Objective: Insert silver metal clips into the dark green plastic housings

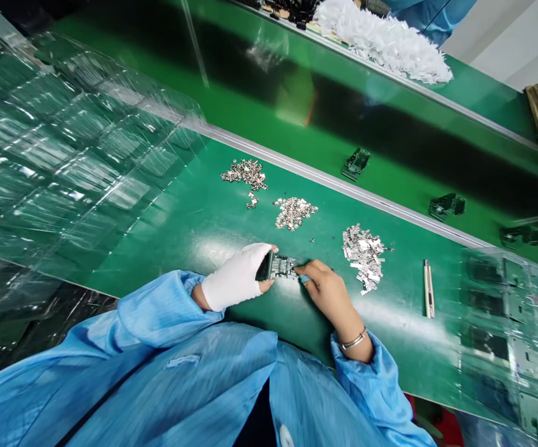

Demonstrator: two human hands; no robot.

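My left hand, in a white glove with bare fingertips, is wrapped round a small dark assembly with metal parts on its right side. At the right end of that assembly are the closed fingertips of my right hand; whether they pinch a small part is too small to make out. Beyond my hands lie a pile of small metal pieces and a second small pile. Flat metal strips are heaped to the right of my right hand.
A utility knife lies at the right. Clear plastic trays cover the left side, and a tray with dark and metal parts stands at the far right. Dark assemblies sit behind the metal rail. White pieces are piled farther back.
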